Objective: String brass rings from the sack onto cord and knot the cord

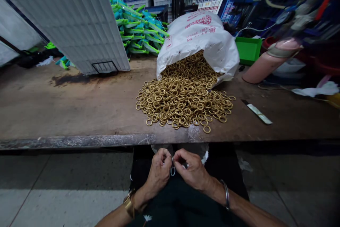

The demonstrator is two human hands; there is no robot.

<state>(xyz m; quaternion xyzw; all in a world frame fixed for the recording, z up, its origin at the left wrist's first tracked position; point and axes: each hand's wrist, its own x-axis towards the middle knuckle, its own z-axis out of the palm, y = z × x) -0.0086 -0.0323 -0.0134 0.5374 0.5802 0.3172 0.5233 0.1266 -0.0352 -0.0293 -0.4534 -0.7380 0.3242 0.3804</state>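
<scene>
Just in front of the brown wooden table (79, 113), the left hand (158, 170) and right hand (193, 171) nearly meet, thumbs and forefingers pinching the top of 1 pale oval ring (174, 171). Round gold-coloured rings (183, 105) lie heaped before a white sack printed in red (183, 35).

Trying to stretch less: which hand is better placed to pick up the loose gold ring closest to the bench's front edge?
Right, probably: the right hand looks nearer that gold ring than the left hand, though both hands' fingertips nearly meet above a pale loop.
</scene>
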